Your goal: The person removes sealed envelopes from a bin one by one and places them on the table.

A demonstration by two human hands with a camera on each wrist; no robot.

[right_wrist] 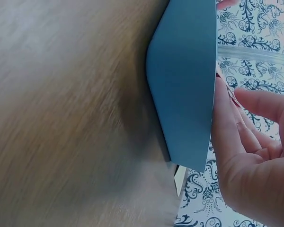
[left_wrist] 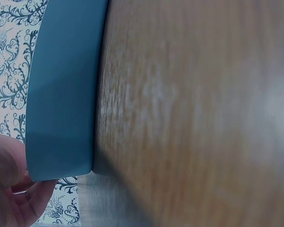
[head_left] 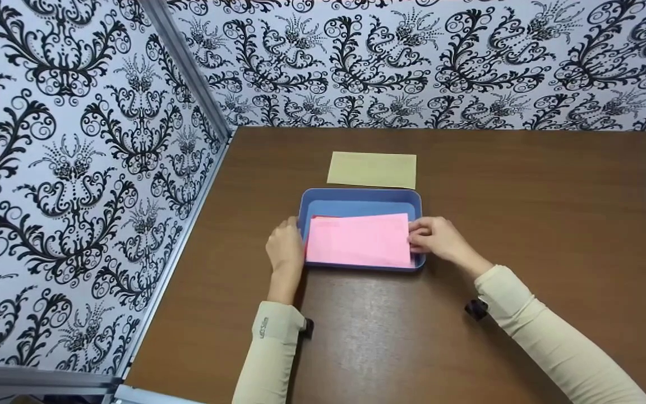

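Observation:
A shallow blue tray [head_left: 359, 194] stands on the table, its front wall [left_wrist: 61, 94] filling much of the left wrist view. Inside lies a pink paper sheet [head_left: 359, 241], with a red edge [head_left: 306, 247] peeking out beneath it on the left. My left hand [head_left: 285, 244] holds the tray's left side, fingers curled at the wall; part of its grip is hidden. At the right wall, my right hand [head_left: 438, 238] pinches the pink sheet's right edge. The right wrist view shows the paper's thin edge [right_wrist: 233, 97] between thumb and fingers.
A pale yellow paper sheet [head_left: 372, 169] lies flat just behind the tray. The brown wooden table [head_left: 547, 213] extends to the right. Patterned panels [head_left: 323, 62] stand along the back and left, with a metal frame rail [head_left: 188, 67] at their corner.

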